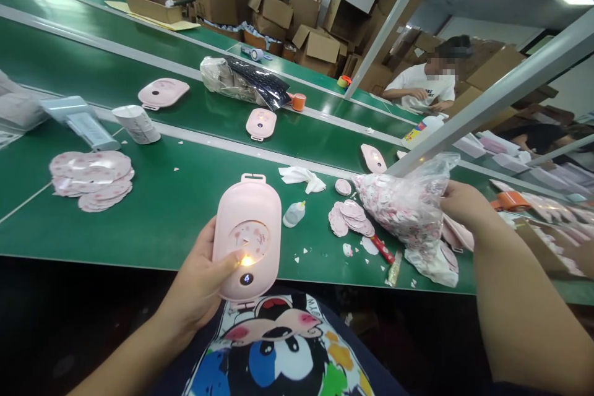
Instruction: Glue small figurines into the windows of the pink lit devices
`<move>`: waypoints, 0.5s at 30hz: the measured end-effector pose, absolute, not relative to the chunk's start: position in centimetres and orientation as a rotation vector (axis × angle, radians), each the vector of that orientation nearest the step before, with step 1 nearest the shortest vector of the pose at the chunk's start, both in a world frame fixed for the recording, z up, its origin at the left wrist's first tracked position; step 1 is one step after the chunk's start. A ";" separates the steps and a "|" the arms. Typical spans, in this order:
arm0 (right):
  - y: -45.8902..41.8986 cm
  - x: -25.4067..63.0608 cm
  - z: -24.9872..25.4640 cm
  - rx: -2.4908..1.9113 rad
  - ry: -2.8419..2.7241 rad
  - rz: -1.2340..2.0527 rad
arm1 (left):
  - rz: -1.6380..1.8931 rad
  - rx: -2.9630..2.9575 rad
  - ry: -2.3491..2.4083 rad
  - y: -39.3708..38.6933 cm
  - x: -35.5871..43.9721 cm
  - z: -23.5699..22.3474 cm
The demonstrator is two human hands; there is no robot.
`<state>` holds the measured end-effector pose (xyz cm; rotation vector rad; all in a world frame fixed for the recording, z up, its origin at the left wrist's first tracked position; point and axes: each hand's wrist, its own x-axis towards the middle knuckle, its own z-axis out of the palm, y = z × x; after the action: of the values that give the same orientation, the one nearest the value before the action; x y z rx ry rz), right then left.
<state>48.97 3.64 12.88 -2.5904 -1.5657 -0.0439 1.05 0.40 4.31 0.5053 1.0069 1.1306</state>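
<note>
Clasped in the left hand (204,278) is a pale-pink, rounded-oblong plastic device (253,216), its underside on the fingers and the thumb pressed across its face beside a glowing yellow light. Slotted loops stick out at its two ends, a printed round panel sits in its middle, and below the thumb a small dark round display (246,279) shows a lit figure. It is held up in front of the near edge of the green worktable (162,223), over the wearer's cartoon-print top (283,352).

At the far right, the right hand (466,204) reaches to the side of a clear plastic bag (403,198) filled with small pink-and-white pieces; its fingertips are hidden there, so whether they grip anything cannot be told.

Between the device and the bag lie a small white bottle with a yellow tip (294,215), a crumpled white tissue (302,179) and a loose pile of pink printed discs (350,218). A red-handled tool (383,249) lies just beside the discs. On the left, shiny pink patterned cutouts (90,176) are stacked near a white cylindrical roll (137,124).
</note>
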 end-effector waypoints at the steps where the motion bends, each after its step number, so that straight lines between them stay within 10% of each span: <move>1: 3.7 48.7 12.9 -2.620 -1.551 -0.008 | 1.129 0.504 1.006 0.3 1.1 4.3; 15: 4.4 49.2 10.5 -2.614 -1.770 -0.173 | 1.103 0.548 1.035 -0.4 1.7 4.6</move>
<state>49.20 4.36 10.45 -2.6143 -1.7704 -0.1726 1.66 -0.44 4.55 0.5481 1.0354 1.1030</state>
